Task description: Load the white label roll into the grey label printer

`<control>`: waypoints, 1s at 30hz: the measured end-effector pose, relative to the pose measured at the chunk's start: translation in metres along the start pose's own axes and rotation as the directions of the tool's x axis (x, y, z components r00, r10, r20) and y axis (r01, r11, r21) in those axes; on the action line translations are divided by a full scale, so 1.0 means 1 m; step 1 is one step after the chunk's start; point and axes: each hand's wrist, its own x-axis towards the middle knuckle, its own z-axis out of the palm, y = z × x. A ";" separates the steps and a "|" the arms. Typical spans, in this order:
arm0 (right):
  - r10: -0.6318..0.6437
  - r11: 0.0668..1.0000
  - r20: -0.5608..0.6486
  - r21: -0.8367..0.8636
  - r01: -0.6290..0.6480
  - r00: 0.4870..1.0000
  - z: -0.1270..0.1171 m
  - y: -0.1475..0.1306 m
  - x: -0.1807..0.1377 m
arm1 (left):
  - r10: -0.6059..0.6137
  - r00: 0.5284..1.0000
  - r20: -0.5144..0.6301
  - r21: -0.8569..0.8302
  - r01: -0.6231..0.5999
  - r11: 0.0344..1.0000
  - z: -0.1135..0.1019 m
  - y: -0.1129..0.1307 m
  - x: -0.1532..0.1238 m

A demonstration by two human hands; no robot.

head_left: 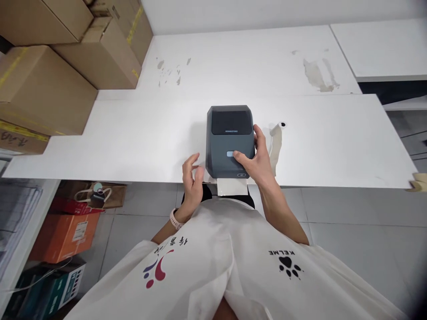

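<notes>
A dark grey label printer [230, 142] stands near the front edge of the white table [160, 138]. It has a dark window on its far part and a light oblong button on its near part. My right hand [259, 162] grips the printer's right side, with the thumb at the button's right end and the fingers along the side wall. My left hand [192, 184] is held beside the near left corner, fingers apart and holding nothing. A strip of white label paper [232, 186] comes out of the printer's near side and hangs past the table edge.
To the printer's right lies a small curled roll of backing paper [275, 151]. Cardboard boxes [50, 89] are stacked at the left end. Below on the left are an orange box [66, 235] and a paper bag [115, 195]. A second white surface [383, 49] adjoins at the right.
</notes>
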 end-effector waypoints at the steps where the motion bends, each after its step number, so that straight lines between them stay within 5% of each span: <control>1: 0.019 1.000 -0.007 0.018 -0.019 1.000 -0.001 0.000 -0.004 | -0.004 0.998 0.058 -0.003 0.004 1.000 0.004 0.001 0.002; 5: 0.023 0.998 -0.004 0.066 -0.022 1.000 -0.005 -0.001 -0.027 | -0.068 0.969 0.239 -0.025 0.076 0.997 0.013 0.005 0.007; 12: -0.015 0.988 -0.027 0.152 0.019 1.000 -0.011 -0.007 -0.038 | -0.067 0.967 0.245 -0.090 0.092 0.992 0.008 0.008 0.009; 16: -0.054 0.987 -0.055 0.148 0.062 0.997 -0.015 -0.013 -0.022 | 0.027 0.972 0.234 -0.099 -0.003 0.995 0.010 0.025 0.026; 22: -0.319 0.945 -0.155 0.021 0.325 0.935 -0.020 -0.053 0.050 | 0.152 0.970 0.192 -0.133 -0.128 0.983 0.024 0.036 0.098; 27: -0.384 0.923 -0.189 -0.097 0.372 0.904 -0.021 -0.070 0.142 | -0.057 0.955 0.289 0.015 0.055 0.998 0.035 0.005 0.112; 30: -0.382 0.918 -0.160 -0.182 0.353 0.910 -0.023 -0.074 0.162 | -0.135 0.921 0.366 -0.026 0.155 0.987 0.038 -0.004 0.105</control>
